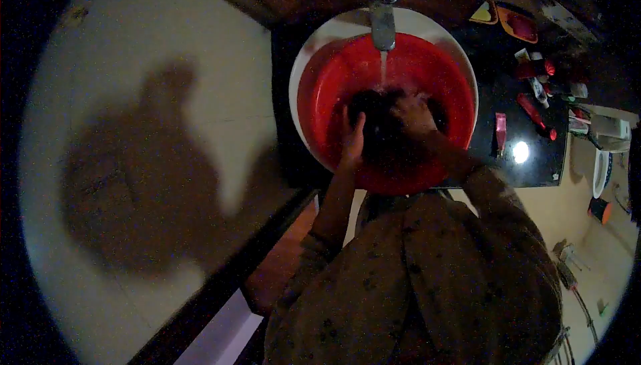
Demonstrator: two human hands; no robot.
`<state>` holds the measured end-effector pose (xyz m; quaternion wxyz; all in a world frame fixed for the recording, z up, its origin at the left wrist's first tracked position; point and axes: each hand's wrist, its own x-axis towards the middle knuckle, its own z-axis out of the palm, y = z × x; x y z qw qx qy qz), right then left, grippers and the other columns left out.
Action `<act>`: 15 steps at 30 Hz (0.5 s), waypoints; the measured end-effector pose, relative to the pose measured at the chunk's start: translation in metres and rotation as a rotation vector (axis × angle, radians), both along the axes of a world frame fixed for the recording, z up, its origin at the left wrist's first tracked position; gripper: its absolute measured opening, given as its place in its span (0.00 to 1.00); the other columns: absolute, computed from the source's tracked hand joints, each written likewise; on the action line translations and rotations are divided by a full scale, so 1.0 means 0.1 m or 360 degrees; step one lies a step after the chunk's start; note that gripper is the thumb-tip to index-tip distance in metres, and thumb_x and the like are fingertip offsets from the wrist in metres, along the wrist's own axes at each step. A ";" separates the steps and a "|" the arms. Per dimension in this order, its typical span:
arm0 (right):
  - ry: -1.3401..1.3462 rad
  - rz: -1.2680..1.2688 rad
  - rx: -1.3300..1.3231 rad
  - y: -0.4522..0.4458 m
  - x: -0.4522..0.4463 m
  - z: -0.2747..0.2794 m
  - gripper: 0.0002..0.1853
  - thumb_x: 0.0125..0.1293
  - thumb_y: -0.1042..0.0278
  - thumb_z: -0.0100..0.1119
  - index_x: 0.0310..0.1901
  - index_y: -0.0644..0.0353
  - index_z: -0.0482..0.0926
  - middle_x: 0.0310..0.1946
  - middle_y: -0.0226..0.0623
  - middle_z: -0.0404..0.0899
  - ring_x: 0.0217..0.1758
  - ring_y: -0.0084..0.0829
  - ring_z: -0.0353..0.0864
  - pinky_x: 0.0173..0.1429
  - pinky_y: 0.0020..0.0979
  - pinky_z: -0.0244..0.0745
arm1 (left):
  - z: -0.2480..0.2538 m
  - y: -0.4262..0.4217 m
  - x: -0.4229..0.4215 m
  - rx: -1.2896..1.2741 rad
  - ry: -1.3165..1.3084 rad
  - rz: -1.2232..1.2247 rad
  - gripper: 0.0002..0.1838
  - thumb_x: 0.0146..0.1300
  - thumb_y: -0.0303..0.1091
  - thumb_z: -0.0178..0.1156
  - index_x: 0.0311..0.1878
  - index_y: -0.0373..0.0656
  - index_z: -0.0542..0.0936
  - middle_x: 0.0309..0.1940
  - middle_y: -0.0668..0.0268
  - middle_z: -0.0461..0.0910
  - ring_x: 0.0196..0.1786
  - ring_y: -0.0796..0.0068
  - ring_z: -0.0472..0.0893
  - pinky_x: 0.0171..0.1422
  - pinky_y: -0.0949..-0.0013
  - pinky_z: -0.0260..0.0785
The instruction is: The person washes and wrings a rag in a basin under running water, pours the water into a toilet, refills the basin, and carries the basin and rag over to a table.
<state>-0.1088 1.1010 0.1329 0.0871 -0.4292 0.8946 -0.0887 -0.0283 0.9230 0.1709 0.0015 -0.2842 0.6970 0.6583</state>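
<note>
A bunched, wet-looking dark cloth [385, 128] lies in a red basin [324, 91], beneath a thin stream of water from the tap [383, 26]. My left hand [353, 137] grips the cloth's left side, the dark material showing between thumb and fingers. On the cloth's upper right, my right hand [415, 115] presses with curled fingers; motion and dim light blur them. The cloth's exact kind is too dark to make out.
Around the basin is a white sink [294, 91] set in a black counter [534, 173]. A pink tube [501, 131], a red-handled item [534, 113] and several toiletries lie to the right. A pale tiled wall [227, 51] stands at left.
</note>
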 end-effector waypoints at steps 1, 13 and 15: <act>0.0000 0.0003 0.0000 -0.07 -0.03 -0.02 0.22 0.54 0.70 0.52 0.53 0.54 0.70 0.54 0.44 0.67 0.59 0.42 0.64 0.58 0.46 0.63 | 0.10 0.05 -0.05 0.0352 -0.0242 0.0166 0.39 0.60 0.55 0.50 0.67 0.41 0.51 0.68 0.57 0.50 0.69 0.60 0.50 0.70 0.63 0.44; -0.0434 -0.0442 -0.0815 -0.44 0.53 1.13 0.15 0.56 0.51 0.56 0.35 0.54 0.76 0.34 0.38 0.76 0.31 0.43 0.78 0.31 0.41 0.74 | 0.37 0.35 0.26 0.1639 0.0179 0.0086 0.36 0.60 0.59 0.46 0.65 0.45 0.56 0.62 0.62 0.59 0.64 0.62 0.60 0.64 0.57 0.58; -0.0211 -0.0399 -0.0555 -0.46 0.42 0.87 0.13 0.57 0.51 0.55 0.34 0.52 0.77 0.27 0.38 0.77 0.25 0.44 0.77 0.26 0.40 0.73 | 0.43 0.44 0.23 0.1452 0.0132 0.0103 0.35 0.60 0.59 0.46 0.64 0.46 0.57 0.62 0.63 0.60 0.63 0.63 0.61 0.62 0.56 0.60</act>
